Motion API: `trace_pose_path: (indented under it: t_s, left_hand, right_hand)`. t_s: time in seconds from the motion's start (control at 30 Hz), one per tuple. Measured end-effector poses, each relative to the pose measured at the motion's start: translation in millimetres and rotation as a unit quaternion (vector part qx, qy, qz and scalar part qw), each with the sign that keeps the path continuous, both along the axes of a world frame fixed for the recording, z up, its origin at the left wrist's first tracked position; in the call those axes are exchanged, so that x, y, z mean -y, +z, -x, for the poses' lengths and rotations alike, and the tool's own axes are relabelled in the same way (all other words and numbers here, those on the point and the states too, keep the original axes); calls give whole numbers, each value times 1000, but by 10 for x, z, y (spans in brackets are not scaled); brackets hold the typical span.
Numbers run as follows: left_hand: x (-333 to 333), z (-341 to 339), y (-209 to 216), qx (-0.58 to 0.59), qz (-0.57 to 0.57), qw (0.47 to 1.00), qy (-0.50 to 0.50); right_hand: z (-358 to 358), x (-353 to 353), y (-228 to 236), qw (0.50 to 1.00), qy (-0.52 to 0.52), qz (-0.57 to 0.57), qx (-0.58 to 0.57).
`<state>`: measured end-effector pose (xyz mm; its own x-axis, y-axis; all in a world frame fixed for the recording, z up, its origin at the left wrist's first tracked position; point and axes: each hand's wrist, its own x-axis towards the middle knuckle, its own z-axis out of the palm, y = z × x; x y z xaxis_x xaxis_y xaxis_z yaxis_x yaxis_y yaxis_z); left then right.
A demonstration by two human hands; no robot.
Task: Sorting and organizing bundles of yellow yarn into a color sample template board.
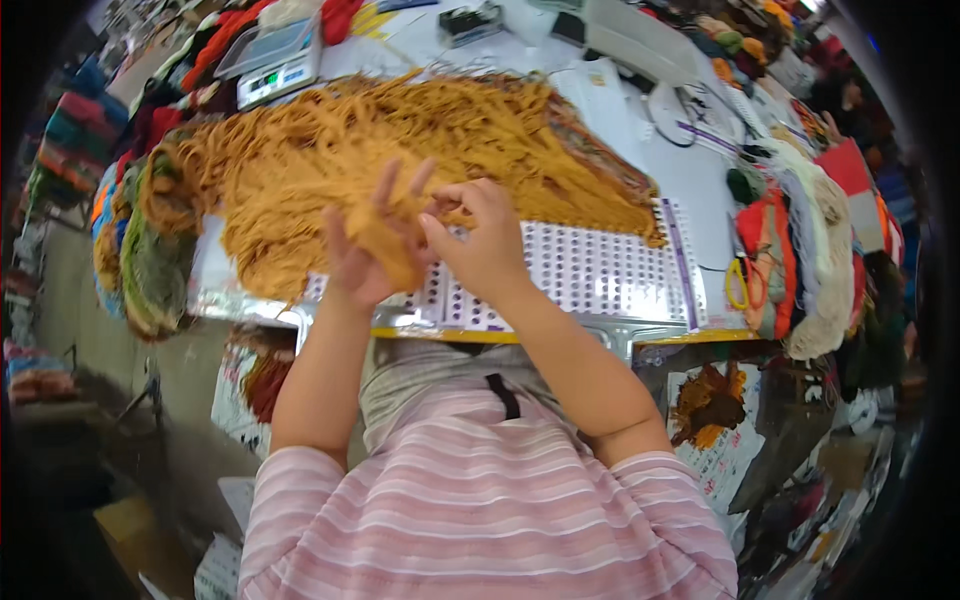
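A wide heap of mustard-yellow yarn (300,140) covers the middle of the table. Over its near edge, my left hand (362,262) is raised with its fingers apart and smeared by motion. A loose bundle of mustard yarn (388,248) runs across its palm and between its fingers. My right hand (485,238) is just to the right, thumb and fingertips pinched together close to the left fingers. What lies in that pinch is too small to make out. Below the hands, a white sheet with rows of purple dots (570,265) shows from under the heap.
A digital scale (280,75) bearing a clear tray stands at the back left. Multicoloured yarn skeins (135,240) hang at the left edge. More skeins (825,250) and yellow-handled scissors (737,283) lie at the right. A clear plastic bin (640,42) sits at the back.
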<state>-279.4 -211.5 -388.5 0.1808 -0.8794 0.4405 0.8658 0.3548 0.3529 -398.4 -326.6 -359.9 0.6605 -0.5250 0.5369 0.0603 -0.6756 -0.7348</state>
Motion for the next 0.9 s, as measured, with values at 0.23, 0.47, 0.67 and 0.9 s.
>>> trace_pose_path:
  t_s: [0.23,0.47,0.67,0.9]
  left_hand:
    - [188,69,67,32,-56,997,39]
    - [107,4,96,59,-89,994,28]
    - [49,-92,72,39,-102,994,1]
    - [-37,-205,-38,39,-153,987,24]
  right_hand:
    - [-9,29,-67,1000,-18,-17,5]
    - [-9,71,60,902,114,-414,-42]
    - [-72,166,-55,846,157,-509,22]
    - [-90,158,61,847,135,-513,36]
